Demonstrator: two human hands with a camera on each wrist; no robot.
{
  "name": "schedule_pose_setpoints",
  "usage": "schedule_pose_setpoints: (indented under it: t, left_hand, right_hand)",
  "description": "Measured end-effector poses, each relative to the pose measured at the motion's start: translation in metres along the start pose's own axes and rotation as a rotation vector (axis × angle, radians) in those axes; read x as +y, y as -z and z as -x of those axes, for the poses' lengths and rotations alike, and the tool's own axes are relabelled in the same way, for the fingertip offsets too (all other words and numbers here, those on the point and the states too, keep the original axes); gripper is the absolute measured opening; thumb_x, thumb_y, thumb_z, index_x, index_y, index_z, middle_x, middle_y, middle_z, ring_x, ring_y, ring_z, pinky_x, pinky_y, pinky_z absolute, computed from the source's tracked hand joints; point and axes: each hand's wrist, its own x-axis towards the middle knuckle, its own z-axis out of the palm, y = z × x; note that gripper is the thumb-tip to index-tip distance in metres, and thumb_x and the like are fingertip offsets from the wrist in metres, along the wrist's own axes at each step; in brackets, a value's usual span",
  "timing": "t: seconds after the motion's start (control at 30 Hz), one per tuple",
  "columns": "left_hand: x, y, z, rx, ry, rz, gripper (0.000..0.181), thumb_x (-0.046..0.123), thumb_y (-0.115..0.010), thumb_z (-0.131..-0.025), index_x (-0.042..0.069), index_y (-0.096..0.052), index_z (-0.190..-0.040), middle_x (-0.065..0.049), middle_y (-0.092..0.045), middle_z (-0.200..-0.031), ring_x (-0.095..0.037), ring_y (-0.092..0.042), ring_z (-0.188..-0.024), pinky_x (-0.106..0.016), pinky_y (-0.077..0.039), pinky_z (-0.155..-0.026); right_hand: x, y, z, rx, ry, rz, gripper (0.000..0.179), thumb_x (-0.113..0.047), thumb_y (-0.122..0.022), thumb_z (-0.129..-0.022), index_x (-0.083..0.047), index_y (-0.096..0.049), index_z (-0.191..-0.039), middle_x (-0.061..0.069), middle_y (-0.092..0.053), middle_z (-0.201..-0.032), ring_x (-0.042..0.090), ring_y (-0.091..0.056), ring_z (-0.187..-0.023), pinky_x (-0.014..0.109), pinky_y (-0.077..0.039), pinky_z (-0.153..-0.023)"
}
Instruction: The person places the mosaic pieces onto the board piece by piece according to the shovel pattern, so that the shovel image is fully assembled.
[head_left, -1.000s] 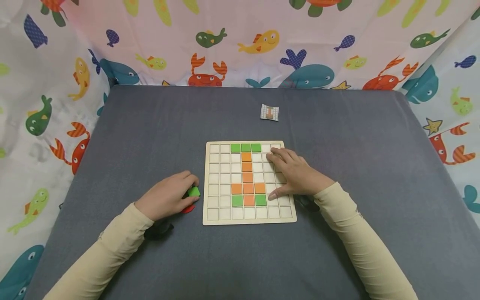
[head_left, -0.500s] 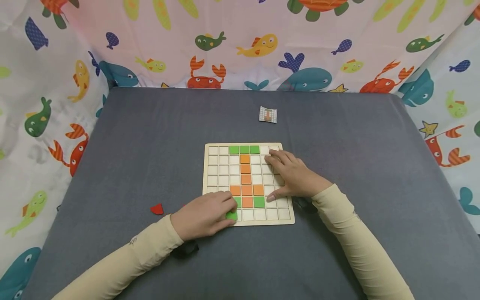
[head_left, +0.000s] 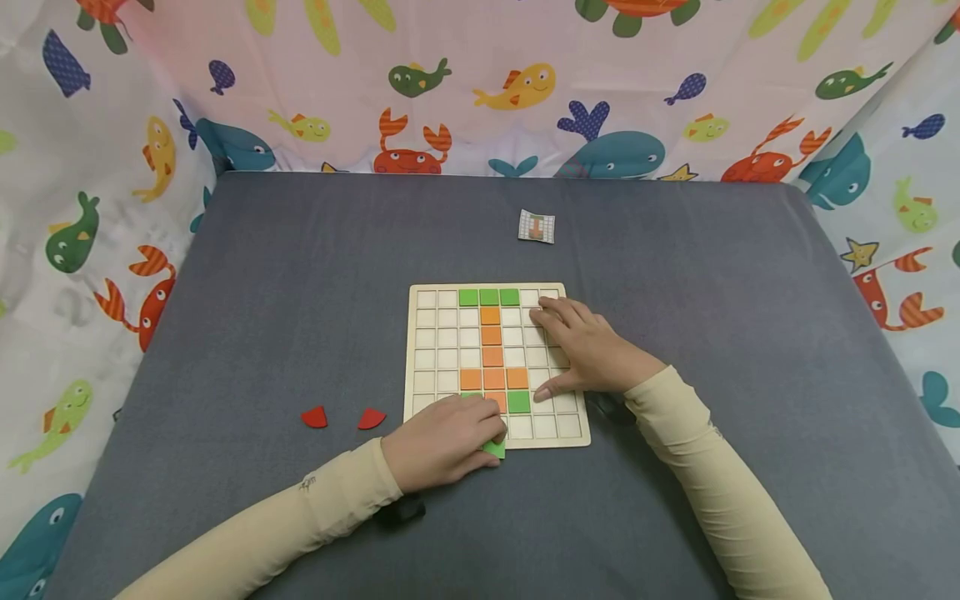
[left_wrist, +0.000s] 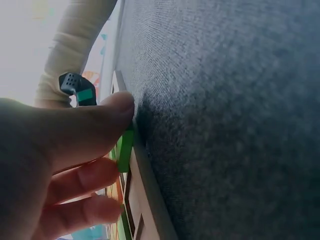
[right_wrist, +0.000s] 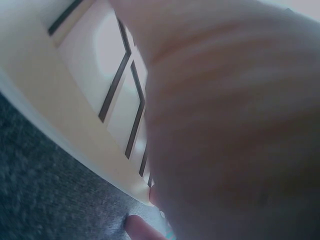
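Note:
My left hand (head_left: 444, 443) pinches a green square tile (head_left: 495, 449) over the near edge of a wooden grid board (head_left: 447, 337). In the left wrist view, that tile (left_wrist: 124, 154) sits between thumb and fingers, close to the board's rim. Spread across the board's right side, my right hand (head_left: 596, 354) rests with fingers extended and thumb apart. A column of orange tiles (head_left: 492, 357) runs down the grid, widening to a short row. Green tiles (head_left: 489, 297) top it, and another green tile (head_left: 519, 402) lies at lower right. My left hand partly covers the lower tiles.
Two red quarter-round pieces (head_left: 315, 417) lie on the grey cloth (head_left: 262, 283) left of the board. Beyond the board is a small card (head_left: 537, 226) printed with a grid pattern. A curtain with sea animals (head_left: 480, 83) surrounds the table's far side and flanks.
My left hand has carried the green tile from the cloth left of the board rightward to its near edge, uncovering the red pieces. The right hand stays in place.

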Motion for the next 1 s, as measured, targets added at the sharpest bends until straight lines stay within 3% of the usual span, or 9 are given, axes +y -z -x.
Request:
schedule_pose_setpoints:
  t: [0.23, 0.67, 0.87, 1.0]
  left_hand:
    - [-0.003, -0.003, -0.006, 0.034, 0.033, -0.016, 0.018, 0.033, -0.073, -0.085, 0.018, -0.063, -0.087, 0.007, -0.049, -0.081, -0.007, -0.045, -0.069, -0.024, -0.043, -0.066]
    - [-0.011, -0.004, -0.01, 0.069, 0.037, 0.006, 0.018, 0.033, -0.073, -0.084, 0.018, -0.063, -0.086, 0.007, -0.052, -0.08, -0.007, -0.047, -0.069, -0.023, -0.042, -0.063]
    - [-0.015, -0.004, -0.01, 0.066, 0.052, 0.068, 0.02, 0.035, -0.074, -0.081, 0.018, -0.065, -0.087, 0.007, -0.051, -0.08, -0.006, -0.046, -0.068, -0.022, -0.041, -0.063]
    - [-0.019, -0.002, -0.007, 0.067, 0.029, 0.085, 0.017, 0.035, -0.071, -0.085, 0.02, -0.065, -0.088, 0.007, -0.049, -0.077, -0.005, -0.043, -0.064, -0.02, -0.039, -0.061]
  right_hand:
    - [0.0, 0.0, 0.0, 0.0, 0.003, 0.0, 0.114, -0.067, -0.076, -0.063, -0.005, -0.031, -0.148, 0.017, -0.026, -0.152, 0.034, -0.022, -0.14, 0.059, -0.034, -0.101]
    - [0.001, -0.001, 0.0, 0.006, -0.001, -0.003, 0.113, -0.067, -0.076, -0.063, -0.006, -0.031, -0.148, 0.018, -0.025, -0.152, 0.037, -0.023, -0.14, 0.06, -0.034, -0.1]
    - [0.0, 0.0, 0.0, 0.0, -0.002, -0.01, 0.114, -0.066, -0.077, -0.063, -0.006, -0.031, -0.148, 0.017, -0.025, -0.153, 0.037, -0.023, -0.14, 0.06, -0.034, -0.101]
    - [0.001, 0.0, 0.0, -0.001, -0.004, -0.006, 0.114, -0.067, -0.076, -0.063, -0.006, -0.031, -0.148, 0.018, -0.025, -0.152, 0.037, -0.023, -0.14, 0.06, -0.034, -0.1]
